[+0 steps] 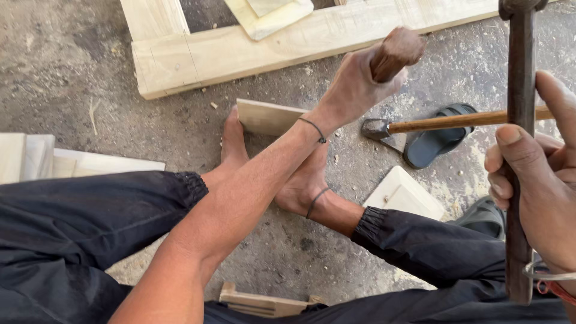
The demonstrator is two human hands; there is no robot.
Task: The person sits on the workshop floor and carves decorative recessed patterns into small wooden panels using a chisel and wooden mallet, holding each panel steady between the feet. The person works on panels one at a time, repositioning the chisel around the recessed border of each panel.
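The long dark metal bar (520, 150) stands upright, its long axis vertical, clasped in the right hand (540, 180). The left hand (360, 84) is fisted around one brown wooden handle (396, 53) that tilts up-right. Between the hands lies one hammer (432, 125), head pointing left.

Dusty grey concrete floor (72, 66)
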